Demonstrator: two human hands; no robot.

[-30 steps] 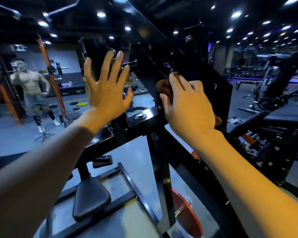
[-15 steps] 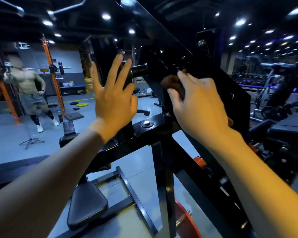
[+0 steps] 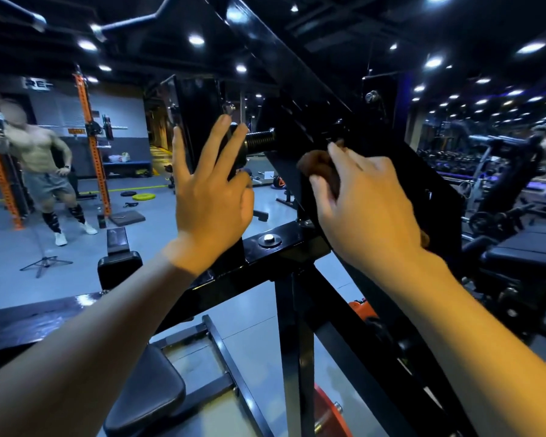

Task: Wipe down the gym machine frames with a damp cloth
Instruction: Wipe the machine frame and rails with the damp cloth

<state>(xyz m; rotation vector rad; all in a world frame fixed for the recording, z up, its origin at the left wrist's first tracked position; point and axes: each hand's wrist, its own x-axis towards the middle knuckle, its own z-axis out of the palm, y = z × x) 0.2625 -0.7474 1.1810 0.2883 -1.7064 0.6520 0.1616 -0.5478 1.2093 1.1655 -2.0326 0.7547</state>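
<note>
Two hands up | left hand flat, fingers straight, on black frame | right hand squeezes brown cloth against it

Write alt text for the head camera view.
A person's right hand presses a brown cloth against a black gym machine frame, while the open left hand rests on an upright black plate. A dim gym floor stretches behind.

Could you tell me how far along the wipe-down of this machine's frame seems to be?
Done: nothing visibly; no wet streaks show. In hand: the right hand presses a brown cloth on the slanted black plate, while the left hand braces the upright. Left: the crossbar and lower post look untouched.
</note>
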